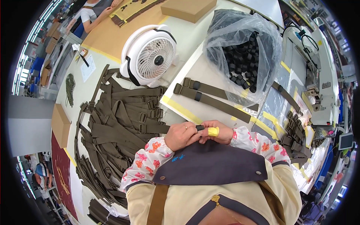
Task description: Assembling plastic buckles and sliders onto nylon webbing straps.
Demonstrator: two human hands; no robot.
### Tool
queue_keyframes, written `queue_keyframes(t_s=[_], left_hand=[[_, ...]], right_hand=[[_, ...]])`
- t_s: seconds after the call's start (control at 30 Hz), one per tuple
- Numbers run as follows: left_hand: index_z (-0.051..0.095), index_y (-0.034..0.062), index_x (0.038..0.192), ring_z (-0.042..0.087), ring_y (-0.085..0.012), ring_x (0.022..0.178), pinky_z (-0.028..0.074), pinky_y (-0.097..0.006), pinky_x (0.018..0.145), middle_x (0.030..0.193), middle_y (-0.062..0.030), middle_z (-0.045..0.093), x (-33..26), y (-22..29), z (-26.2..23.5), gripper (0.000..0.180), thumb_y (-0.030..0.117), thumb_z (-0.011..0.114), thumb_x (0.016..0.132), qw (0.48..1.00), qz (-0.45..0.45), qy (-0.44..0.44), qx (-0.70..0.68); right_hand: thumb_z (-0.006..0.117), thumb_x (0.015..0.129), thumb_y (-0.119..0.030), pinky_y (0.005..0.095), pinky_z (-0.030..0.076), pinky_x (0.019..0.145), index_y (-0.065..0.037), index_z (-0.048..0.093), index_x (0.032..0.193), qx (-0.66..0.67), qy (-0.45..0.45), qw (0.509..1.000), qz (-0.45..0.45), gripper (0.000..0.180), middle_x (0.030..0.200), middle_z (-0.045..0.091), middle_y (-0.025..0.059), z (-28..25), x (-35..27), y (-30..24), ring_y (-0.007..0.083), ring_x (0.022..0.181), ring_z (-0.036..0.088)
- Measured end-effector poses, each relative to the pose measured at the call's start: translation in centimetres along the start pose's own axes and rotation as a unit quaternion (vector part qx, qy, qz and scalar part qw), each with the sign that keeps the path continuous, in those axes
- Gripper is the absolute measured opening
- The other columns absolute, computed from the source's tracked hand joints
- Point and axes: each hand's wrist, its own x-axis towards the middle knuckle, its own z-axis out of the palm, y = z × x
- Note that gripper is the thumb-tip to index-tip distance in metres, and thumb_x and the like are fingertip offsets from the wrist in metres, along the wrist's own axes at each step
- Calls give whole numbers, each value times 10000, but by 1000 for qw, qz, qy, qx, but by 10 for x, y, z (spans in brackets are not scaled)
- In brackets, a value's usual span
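My left hand [180, 135] is closed round an olive webbing strap [159, 129], whose buckle end trails over the pile to its left. Between my hands shows a black loop [200, 128], close against the fingertips of both. My right hand [221, 131], with a yellow cover on one digit, pinches at the loop's right side; whether the strap passes through it is hidden by the fingers. Left of me lies a heap of olive straps [112, 138] with buckles. Two straps [213, 101] with black loops on them lie ahead on the white board.
A white fan [150, 56] stands beyond the heap. At the far right of it is a clear plastic bag [270, 41] filled with black loops. A white machine [324, 82] and more buckled straps [294, 135] are on the right. Another person [95, 13] sits at the far left.
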Motion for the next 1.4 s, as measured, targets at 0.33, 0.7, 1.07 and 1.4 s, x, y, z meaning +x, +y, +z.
queue_keyframes(t_s=[0.33, 0.7, 1.07, 1.4], left_hand=[[577, 96, 824, 564, -284, 525, 440, -353, 474, 603, -94, 575, 12, -12, -36, 229, 289, 655, 726, 980, -162, -112, -2], [542, 175, 1129, 473, -287, 1074, 369, -429, 878, 1252, -84, 445, 52, -61, 35, 402, 237, 624, 740, 959, 30, -10, 283], [531, 139, 1143, 342, -346, 1201, 294, -487, 957, 1309, -155, 351, 12, -37, 65, 449, 123, 642, 709, 991, -66, 45, 111], [591, 41, 982, 590, -246, 795, 472, -321, 673, 938, -93, 599, 57, 4, 42, 274, 39, 633, 711, 981, -62, 169, -68]], right_hand=[[519, 880, -237, 263, 485, 573, 33, 583, 795, -377, 80, 903, -188, 289, 699, 641, 86, -33, -47, -46, 146, 627, 618], [669, 741, -159, 306, 465, 612, 2, 599, 940, -645, 291, 638, -304, 265, 868, 614, 136, -65, -146, -83, 243, 656, 598], [654, 707, -115, 413, 468, 696, -45, 556, 965, -729, 460, 488, -137, 285, 922, 587, 152, -141, -34, -101, 342, 816, 576], [686, 750, -140, 219, 432, 512, 42, 544, 962, -415, 446, 714, -345, 313, 668, 575, 27, -96, -39, -90, 74, 564, 533]])
